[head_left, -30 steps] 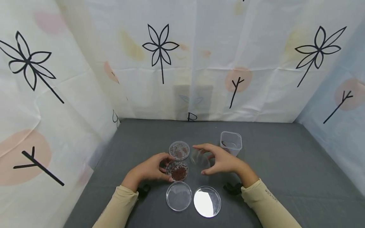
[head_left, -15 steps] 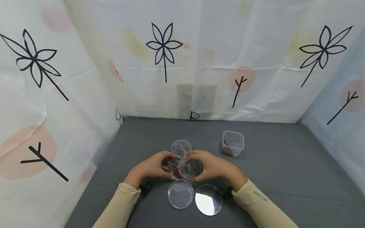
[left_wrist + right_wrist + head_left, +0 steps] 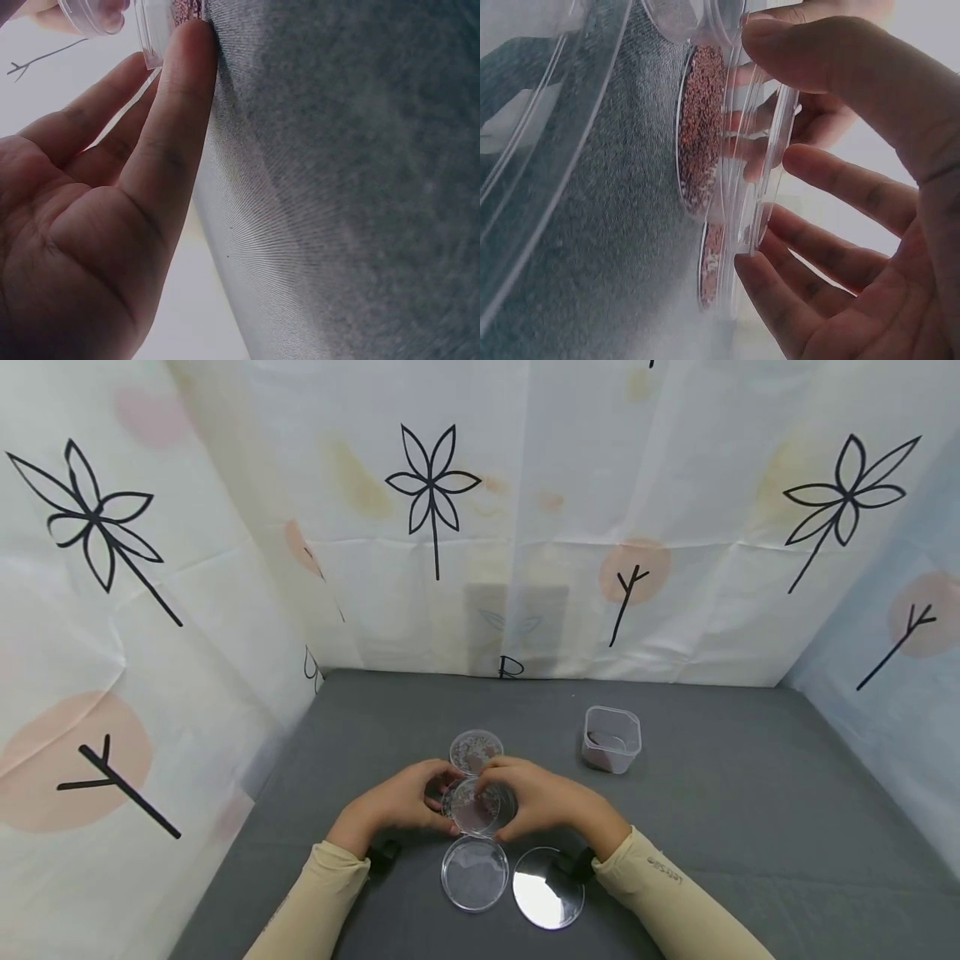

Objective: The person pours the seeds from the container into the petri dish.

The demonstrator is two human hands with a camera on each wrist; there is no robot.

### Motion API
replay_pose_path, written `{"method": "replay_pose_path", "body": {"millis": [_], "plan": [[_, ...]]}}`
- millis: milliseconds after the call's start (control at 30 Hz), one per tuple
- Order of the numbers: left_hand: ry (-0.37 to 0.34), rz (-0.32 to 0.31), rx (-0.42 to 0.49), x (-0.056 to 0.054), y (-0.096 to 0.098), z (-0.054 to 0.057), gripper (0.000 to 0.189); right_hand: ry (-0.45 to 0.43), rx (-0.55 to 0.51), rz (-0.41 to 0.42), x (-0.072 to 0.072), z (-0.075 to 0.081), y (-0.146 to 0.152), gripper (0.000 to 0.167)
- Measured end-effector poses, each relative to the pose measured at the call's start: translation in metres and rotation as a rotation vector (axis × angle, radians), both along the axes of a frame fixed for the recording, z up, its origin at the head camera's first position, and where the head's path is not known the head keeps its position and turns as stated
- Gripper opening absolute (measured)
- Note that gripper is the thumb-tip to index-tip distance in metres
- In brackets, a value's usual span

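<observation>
The left hand (image 3: 408, 797) pinches a Petri dish (image 3: 700, 127) of brown grains on the gray tabletop (image 3: 750, 810), nearer its left edge than its right. The right hand (image 3: 543, 797) pinches a clear lid (image 3: 477, 812) just above that dish

White glare on clear disc (image 3: 548, 888)

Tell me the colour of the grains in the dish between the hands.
The grains are reddish-brown; the right wrist view shows them best.

Red-brn granules (image 3: 700, 127), gry table (image 3: 720, 793), wht backdrop (image 3: 697, 460) w/ blk flowers (image 3: 432, 483)
</observation>
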State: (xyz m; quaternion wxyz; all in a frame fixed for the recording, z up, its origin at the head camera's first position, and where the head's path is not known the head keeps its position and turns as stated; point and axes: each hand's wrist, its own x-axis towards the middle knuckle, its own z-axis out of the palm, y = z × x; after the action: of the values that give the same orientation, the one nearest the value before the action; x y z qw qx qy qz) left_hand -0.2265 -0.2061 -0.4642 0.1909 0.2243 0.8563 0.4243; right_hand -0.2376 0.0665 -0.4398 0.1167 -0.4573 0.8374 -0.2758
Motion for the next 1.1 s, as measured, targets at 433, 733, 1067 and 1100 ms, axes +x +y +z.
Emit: {"method": "replay_pose_path", "body": {"millis": [433, 733, 1067, 1100], "plan": [[-0.006, -0.017, 0.01, 0.0, -0.003, 0.004, 0.08, 0.018, 0.017, -0.02, 0.0, -0.003, -0.009, 0.059], [-0.025, -0.012, 0.005, 0.002, -0.004, 0.003, 0.085, 0.044, 0.02, -0.022, -0.002, -0.006, -0.015, 0.056], [-0.007, -0.011, -0.017, 0.002, -0.003, 0.004, 0.086, 0.045, 0.042, -0.033, 0.002, -0.004, -0.018, 0.056], [-0.006, -0.011, -0.015, 0.002, -0.003, 0.004, 0.086, 0.048, 0.043, -0.032, 0.002, -0.005, -0.018, 0.056]]}}
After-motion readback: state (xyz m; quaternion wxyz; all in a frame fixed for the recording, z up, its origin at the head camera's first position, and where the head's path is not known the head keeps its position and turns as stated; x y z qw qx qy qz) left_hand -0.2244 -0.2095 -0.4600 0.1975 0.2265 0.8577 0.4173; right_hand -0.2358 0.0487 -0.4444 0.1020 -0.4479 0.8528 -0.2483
